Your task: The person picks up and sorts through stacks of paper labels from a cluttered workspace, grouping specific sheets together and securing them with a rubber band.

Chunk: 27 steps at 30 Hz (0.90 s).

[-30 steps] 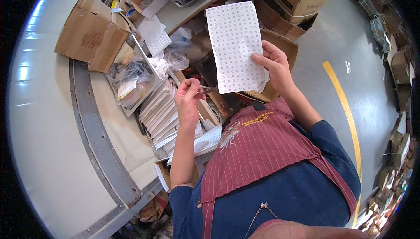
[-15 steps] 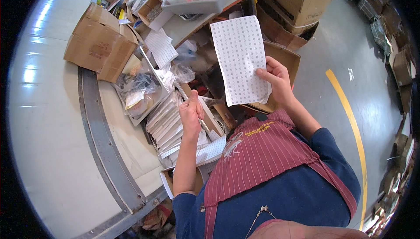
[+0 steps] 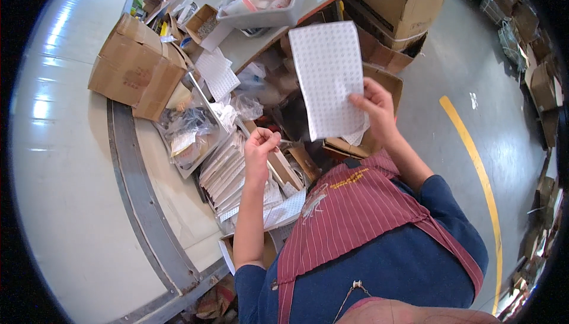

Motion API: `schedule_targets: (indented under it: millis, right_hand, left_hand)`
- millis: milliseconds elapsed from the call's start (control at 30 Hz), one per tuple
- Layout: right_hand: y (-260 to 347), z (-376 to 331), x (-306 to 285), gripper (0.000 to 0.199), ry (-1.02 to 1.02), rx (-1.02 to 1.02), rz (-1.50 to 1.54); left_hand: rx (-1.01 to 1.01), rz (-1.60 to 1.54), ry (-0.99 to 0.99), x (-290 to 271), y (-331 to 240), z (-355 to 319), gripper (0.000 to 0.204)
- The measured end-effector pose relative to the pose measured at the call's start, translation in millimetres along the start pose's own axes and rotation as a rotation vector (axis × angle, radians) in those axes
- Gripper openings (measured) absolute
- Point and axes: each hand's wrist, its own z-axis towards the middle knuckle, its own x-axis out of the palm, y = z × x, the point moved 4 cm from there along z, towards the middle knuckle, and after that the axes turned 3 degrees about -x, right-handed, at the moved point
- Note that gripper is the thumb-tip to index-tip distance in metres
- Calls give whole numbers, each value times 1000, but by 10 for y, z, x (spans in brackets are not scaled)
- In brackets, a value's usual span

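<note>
My right hand grips the lower right edge of a white sheet of paper printed with rows of small marks, thumb on its face. The sheet stands raised in front of my apron, with a second layer showing at its bottom corner. Lower and to the left, my left hand is closed in a pinch. A thin pale sliver juts out by its fingertips, too small to name. Below that hand lies a tightly packed row of folded white papers in a box.
A tray of plastic bags adjoins the papers, beside a brown carton on the pale bench. Ahead, a grey bin of bagged items stands on a table. Large open cartons are at the far right, near a yellow floor line.
My left hand has turned from an upright thumb to a pinch, with a thin sliver now at the fingertips. The sheet in my right hand has shifted slightly right.
</note>
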Motion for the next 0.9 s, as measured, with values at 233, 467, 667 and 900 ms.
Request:
schedule_targets:
  millis: [233,467,667,900]
  right_hand:
    - [221,302,-732,29,-302,-145,-30]
    - [-557,172,-1525,30,-441,-11,-131]
    - [-1313,-136,-1931,30,-479,202,-239]
    - [-1589,-244,-2026,31,-488,287,-290]
  left_hand:
    - [57,38,-43,-146,-28,12,6]
    - [45,146,-71,-114,30,-24,16]
    - [-15,190,-69,-152,155,28,36]
    - [20,161,-142,-193,85,29,52]
